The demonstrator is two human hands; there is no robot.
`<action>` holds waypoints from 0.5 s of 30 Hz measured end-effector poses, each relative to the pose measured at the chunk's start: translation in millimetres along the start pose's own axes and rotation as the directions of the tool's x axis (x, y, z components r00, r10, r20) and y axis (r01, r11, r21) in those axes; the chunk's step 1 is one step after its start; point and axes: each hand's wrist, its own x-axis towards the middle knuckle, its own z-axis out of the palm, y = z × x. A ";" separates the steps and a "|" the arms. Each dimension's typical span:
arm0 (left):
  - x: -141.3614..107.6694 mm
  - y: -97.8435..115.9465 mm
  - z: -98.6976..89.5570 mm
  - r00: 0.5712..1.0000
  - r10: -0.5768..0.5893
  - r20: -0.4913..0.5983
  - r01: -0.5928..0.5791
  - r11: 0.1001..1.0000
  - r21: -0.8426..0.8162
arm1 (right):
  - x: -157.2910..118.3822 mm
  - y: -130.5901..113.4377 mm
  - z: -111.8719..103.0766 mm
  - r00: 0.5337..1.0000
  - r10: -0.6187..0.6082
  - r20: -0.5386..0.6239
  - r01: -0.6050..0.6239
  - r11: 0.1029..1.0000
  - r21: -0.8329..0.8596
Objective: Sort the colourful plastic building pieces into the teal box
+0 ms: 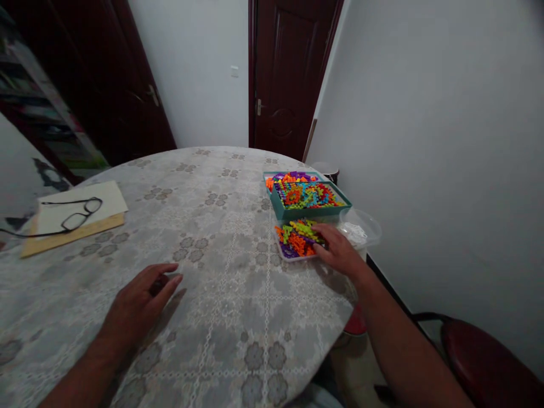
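My left hand [142,297] rests at the left on the patterned tablecloth, fingers apart and nothing between them. On the right, my right hand [338,249] reaches over the edge of a shallow clear tray [293,259] of orange, green and purple plastic pieces [298,243]. Its fingers are spread over the pieces, with no piece clearly held; the fingertips partly blend into the pile. Just behind the tray stands a teal box [297,214] with colourful pieces arranged inside. Farther back, another shallow tray [269,176] holds orange and purple pieces.
Black-framed glasses [75,221] lie on papers [113,195] at the left. A clear plastic container [369,226] with white contents sits right of the trays. A dark red chair [484,362] stands at lower right, beyond the table's edge.
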 end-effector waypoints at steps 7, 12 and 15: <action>1.3 1.1 0.1 1.000 0.019 -0.013 -0.018 0.996 0.090 | -7.9 -13.3 14.6 0.990 0.012 -0.144 -0.009 1.000 0.019; 2.6 7.9 -3.3 0.998 0.056 -0.018 -0.053 0.989 0.140 | -3.8 -17.8 15.9 0.991 0.031 -0.132 -0.031 1.000 0.003; 1.7 11.7 -4.3 0.995 0.098 -0.021 -0.093 0.982 0.163 | 8.9 -13.7 13.5 0.997 0.041 -0.064 -0.044 0.999 -0.032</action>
